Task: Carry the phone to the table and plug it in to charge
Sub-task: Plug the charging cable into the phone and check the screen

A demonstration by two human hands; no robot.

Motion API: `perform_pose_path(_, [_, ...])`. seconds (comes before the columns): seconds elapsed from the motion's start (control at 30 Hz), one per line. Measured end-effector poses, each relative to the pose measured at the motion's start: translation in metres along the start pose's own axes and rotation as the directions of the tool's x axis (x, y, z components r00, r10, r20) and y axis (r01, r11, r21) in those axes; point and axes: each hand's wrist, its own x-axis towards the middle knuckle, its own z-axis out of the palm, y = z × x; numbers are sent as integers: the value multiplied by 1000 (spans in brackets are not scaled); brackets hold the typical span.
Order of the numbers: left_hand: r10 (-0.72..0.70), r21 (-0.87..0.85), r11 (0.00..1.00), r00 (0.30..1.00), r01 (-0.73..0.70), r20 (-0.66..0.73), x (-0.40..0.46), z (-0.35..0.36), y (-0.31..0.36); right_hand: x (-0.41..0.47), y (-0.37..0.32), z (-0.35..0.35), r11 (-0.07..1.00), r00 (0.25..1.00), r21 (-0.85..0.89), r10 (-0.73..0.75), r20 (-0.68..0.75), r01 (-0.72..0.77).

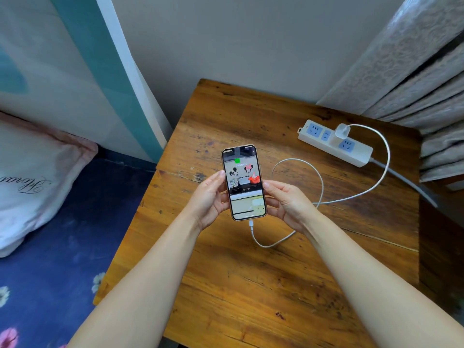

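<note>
Wooden table (251, 285) by the wall, and above it the phone (243, 182) is held screen up, lit. The left hand (209, 199) pinches its left edge, thumb on the front rim; the right hand (286, 202) closes on its right edge, fingers curled behind. A white cable (320, 182) is plugged into its lower end, looping across the wood to a charger (341, 133) in the power strip (335, 144).
</note>
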Motion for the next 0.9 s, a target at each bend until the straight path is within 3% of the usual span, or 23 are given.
perform_pose_path(0.27, [-23,-77,997,991,13,-131,19,-52,25,40,-5,43,976,995,-210,38,-87,-56])
perform_pose_path(0.5, [-86,-59,996,962,73,-260,69,-105,52,93,1,73,952,976,-248,141,-168,-180])
perform_pose_path(0.67, [-20,232,968,951,95,-307,85,-121,58,111,6,80,924,965,-316,153,-215,-217])
perform_pose_path(0.8, [76,573,811,949,119,-305,90,-121,60,117,7,77,907,958,-357,137,-251,-223])
perform_pose_path(0.9, [105,640,761,954,105,-281,93,-117,61,120,7,76,886,955,-409,107,-277,-218])
